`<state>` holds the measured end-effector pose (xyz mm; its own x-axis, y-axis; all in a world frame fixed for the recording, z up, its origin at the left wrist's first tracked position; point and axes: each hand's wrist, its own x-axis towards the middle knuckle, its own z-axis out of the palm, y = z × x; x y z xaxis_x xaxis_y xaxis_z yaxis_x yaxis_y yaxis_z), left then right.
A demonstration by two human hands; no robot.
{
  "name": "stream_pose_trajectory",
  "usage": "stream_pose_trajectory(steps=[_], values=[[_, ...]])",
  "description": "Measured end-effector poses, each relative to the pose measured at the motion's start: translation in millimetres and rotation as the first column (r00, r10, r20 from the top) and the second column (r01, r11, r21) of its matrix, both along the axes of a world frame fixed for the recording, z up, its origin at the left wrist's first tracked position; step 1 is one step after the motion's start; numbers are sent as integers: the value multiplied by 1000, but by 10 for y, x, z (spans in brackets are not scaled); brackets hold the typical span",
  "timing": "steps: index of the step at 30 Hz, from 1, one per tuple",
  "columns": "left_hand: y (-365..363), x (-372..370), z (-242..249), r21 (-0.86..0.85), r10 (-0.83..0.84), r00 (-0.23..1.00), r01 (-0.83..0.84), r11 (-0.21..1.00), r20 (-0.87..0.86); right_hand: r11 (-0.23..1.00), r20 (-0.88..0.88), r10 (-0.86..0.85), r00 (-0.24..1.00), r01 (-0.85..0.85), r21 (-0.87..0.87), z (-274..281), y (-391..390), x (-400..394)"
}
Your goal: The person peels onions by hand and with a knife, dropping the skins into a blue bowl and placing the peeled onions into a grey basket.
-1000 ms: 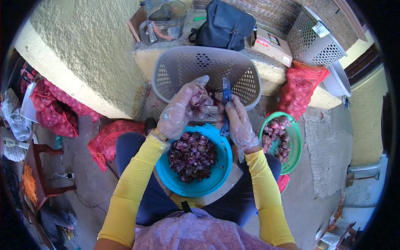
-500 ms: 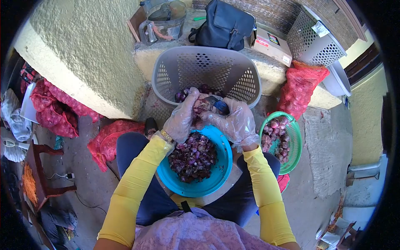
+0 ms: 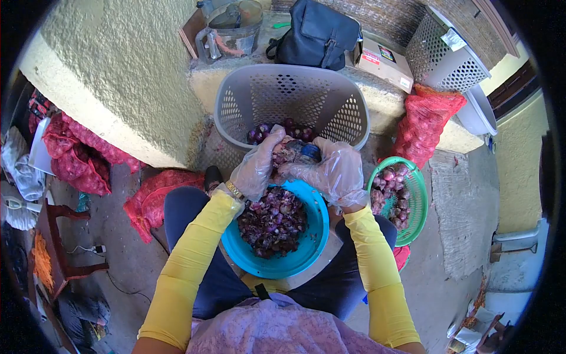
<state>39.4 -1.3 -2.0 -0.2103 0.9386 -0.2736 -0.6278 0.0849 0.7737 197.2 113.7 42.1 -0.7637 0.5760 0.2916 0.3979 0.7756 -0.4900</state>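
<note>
My left hand (image 3: 257, 167), in a clear plastic glove with a gold watch at the wrist, is closed on a red onion (image 3: 285, 154) with loose papery skin. My right hand (image 3: 333, 171), gloved as well, curls in from the other side around a short dark blue handle (image 3: 311, 151); any blade is hidden by the fingers. Both hands meet over the blue basin (image 3: 320, 233), which holds a heap of purple onion skins and scraps (image 3: 272, 223). Just beyond the hands, several peeled purple onions (image 3: 259, 134) lie in the large grey basket (image 3: 236, 118).
A green basket (image 3: 417, 197) of onions stands by my right knee. Red mesh sacks (image 3: 427, 121) of onions lean behind it, with more sacks (image 3: 156, 197) at left. On the ledge ahead are a black bag (image 3: 321, 38), a carton (image 3: 383, 64) and a clear pitcher (image 3: 236, 32).
The dark blue handle and my right fingers have turned slightly against the onion. My left hand still grips the onion in nearly the same place.
</note>
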Motion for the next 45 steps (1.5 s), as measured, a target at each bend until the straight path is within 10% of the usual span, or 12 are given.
stream_pose_trajectory(steps=[3, 5, 8, 30, 32, 33, 35, 42, 45], values=[[-20, 26, -29, 30, 27, 1000, -27, 999, 11, 999, -22, 12, 1000, -11, 30, -10, -5, -7], [-72, 87, -48, 360, 216, 843, -28, 932, -493, 999, -8, 18, 1000, -17, 28, 26, -23, -1], [-7, 11, -20, 28, 10, 998, -9, 1000, -66, 999, -12, 27, 1000, -26, 28, 52, -45, -4], [-8, 17, -180, 17, 85, 996, -85, 996, -20, 996, -10, 46, 999, -45, 79, -221, -74, -93], [-77, 117, 111, -106, 60, 724, -183, 977, -687, 999, -71, 47, 996, -47, 7, -306, -103, -132], [-31, 122, 10, -107, 60, 724, -182, 977, -687, 996, -132, 44, 990, -53, -65, -327, -120, -148], [97, 124, -327, 191, 259, 961, -273, 943, 96, 984, -112, 45, 993, -63, -166, -327, -175, -156], [93, 217, -70, 253, 421, 903, -389, 886, -84, 894, -168, 151, 974, -207, -397, -154, -15, -107], [21, 27, 25, 40, 54, 994, -58, 998, 90, 908, 12, 241, 970, -221, -356, -61, 163, -17]])
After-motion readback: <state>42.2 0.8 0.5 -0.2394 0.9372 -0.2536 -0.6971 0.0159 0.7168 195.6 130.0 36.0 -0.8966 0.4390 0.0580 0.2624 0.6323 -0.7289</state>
